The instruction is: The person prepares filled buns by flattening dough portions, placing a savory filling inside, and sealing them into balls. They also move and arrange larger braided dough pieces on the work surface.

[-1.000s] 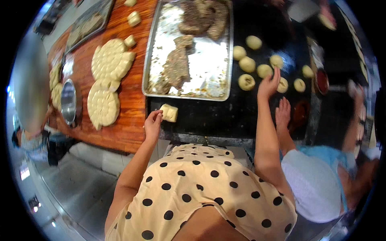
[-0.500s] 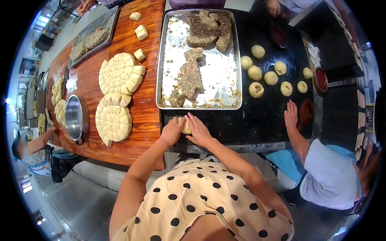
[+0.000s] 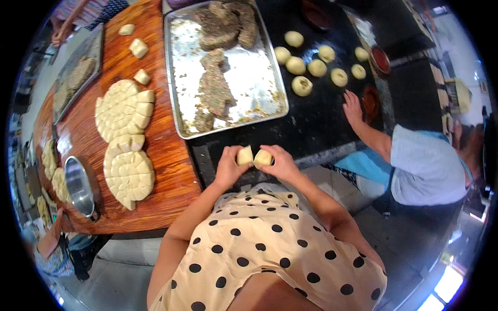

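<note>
At the near edge of the black worktop (image 3: 321, 129), my left hand (image 3: 231, 163) grips a cut cube of pale dough (image 3: 245, 155). Just to its right, my right hand (image 3: 277, 160) grips a second piece (image 3: 263, 157), close beside the first. Directly beyond them lies a metal tray (image 3: 197, 132) with brown, speckled filling (image 3: 218, 83) in loose masses. To the right of the tray sit several round dough balls (image 3: 316, 66), some with dimpled tops. Left of my hands, on the wooden table (image 3: 171, 171), two scored dough slabs (image 3: 127, 176) lie touching, with a few loose dough pieces beyond.
A steel bowl (image 3: 78, 186) and another tray (image 3: 78, 78) are on the left. A co-worker's hand (image 3: 353, 109) rests at right near a red-brown dish (image 3: 371, 101); another small bowl (image 3: 379, 59) sits beyond. Other people stand at far left (image 3: 52, 249) and top left (image 3: 67, 23).
My right hand has come back from the dough balls to the near edge beside my left hand. The single dough block there now shows as two pieces, one in each hand. The view has shifted.
</note>
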Demonstrator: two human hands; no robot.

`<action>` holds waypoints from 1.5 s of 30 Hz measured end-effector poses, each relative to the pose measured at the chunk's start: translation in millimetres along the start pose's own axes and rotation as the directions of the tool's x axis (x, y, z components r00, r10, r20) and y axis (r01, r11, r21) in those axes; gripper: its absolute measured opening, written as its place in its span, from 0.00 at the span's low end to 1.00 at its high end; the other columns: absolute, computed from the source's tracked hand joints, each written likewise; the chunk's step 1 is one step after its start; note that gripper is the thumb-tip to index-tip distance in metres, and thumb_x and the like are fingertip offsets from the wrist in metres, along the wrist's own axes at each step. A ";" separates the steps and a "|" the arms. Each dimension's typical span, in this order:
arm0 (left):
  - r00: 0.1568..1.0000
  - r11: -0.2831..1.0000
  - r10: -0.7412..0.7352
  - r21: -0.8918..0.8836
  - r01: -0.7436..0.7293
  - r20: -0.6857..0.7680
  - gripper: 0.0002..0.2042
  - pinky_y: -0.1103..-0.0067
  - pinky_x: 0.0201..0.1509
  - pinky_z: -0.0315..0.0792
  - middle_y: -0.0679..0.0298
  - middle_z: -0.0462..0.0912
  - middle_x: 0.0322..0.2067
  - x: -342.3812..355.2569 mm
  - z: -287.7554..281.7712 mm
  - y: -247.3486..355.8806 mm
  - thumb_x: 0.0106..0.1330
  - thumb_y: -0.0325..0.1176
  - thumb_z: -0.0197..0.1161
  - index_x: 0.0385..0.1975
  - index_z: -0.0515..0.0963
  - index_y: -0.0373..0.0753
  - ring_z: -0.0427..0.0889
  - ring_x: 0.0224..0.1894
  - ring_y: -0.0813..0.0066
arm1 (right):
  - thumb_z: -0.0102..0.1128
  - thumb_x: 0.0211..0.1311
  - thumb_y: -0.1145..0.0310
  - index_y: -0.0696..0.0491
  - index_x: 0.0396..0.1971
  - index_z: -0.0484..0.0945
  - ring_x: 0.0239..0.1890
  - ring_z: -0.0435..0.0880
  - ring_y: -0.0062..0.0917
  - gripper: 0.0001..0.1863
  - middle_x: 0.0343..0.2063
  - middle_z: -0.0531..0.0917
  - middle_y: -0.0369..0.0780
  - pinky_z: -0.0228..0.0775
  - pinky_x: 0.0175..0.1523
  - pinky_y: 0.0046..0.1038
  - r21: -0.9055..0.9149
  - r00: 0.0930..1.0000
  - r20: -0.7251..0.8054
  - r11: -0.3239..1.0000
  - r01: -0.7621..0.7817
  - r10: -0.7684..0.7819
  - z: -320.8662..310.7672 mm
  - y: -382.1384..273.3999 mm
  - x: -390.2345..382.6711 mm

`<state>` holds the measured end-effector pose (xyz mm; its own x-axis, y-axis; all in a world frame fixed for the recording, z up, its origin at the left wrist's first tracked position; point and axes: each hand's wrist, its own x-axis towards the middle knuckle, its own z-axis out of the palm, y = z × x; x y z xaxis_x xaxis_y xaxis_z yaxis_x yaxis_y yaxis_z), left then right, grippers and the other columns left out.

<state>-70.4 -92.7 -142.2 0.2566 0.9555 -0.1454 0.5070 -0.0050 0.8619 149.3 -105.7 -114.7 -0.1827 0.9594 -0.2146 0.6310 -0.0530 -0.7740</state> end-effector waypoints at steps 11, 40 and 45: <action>0.980 0.895 -0.140 0.441 0.064 0.141 0.33 0.62 0.46 0.77 0.53 0.71 0.49 39.9 -19.2 -18.9 0.53 0.32 0.74 0.61 0.67 0.44 0.79 0.46 0.48 | 0.63 0.59 0.47 0.60 0.50 0.79 0.52 0.77 0.46 0.31 0.47 0.76 0.49 0.70 0.56 0.42 -0.383 0.924 -0.241 0.846 -0.371 0.296 -51.8 84.2 7.4; 0.918 0.738 0.091 0.592 -0.323 0.386 0.27 0.59 0.72 0.56 0.45 0.65 0.63 46.6 -13.4 -11.8 0.57 0.31 0.68 0.58 0.71 0.33 0.64 0.66 0.49 | 0.44 0.72 0.48 0.55 0.71 0.57 0.76 0.45 0.44 0.35 0.73 0.51 0.50 0.33 0.77 0.46 -0.442 0.860 -0.496 0.817 -0.371 0.121 -20.7 150.0 72.0; 0.938 0.803 0.193 0.504 -0.320 0.288 0.25 0.57 0.71 0.59 0.43 0.62 0.65 25.5 -7.0 13.8 0.57 0.29 0.68 0.57 0.71 0.33 0.64 0.66 0.45 | 0.47 0.71 0.50 0.58 0.70 0.58 0.75 0.47 0.48 0.35 0.72 0.51 0.55 0.35 0.76 0.49 -0.556 0.872 -0.488 0.760 -0.337 0.030 -28.0 138.1 76.8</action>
<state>-62.6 -66.4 -130.6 0.5753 0.8105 -0.1101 0.7394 -0.4578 0.4936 243.6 -31.6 -221.4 0.2274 0.9705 0.0801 0.9602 -0.2098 -0.1842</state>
